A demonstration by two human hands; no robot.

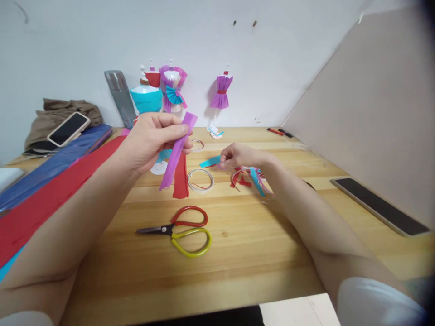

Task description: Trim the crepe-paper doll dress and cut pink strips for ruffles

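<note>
My left hand [154, 138] pinches a purple crepe paper strip [175, 158] between thumb and fingers, above the table. The strip hangs down at a slant. My right hand [239, 156] is closed in a pinch low over the table, beside a blue paper strip [210, 161]. A small purple bit shows at its fingertips, but I cannot tell what they grip. Below my left hand lies a red paper strip [181, 181], next to a roll of white tape [200, 180]. Scissors [166, 229] with one red and one yellow handle lie nearer to me, blades pointing left.
Small dress forms in purple paper [222, 93] and blue paper [147, 99] stand along the wall, with a grey flask [120, 99]. Paper scraps [242, 178] lie beneath my right wrist. Phones lie at left [69, 129] and right [379, 206]. Long red paper [61, 190] runs under my left arm.
</note>
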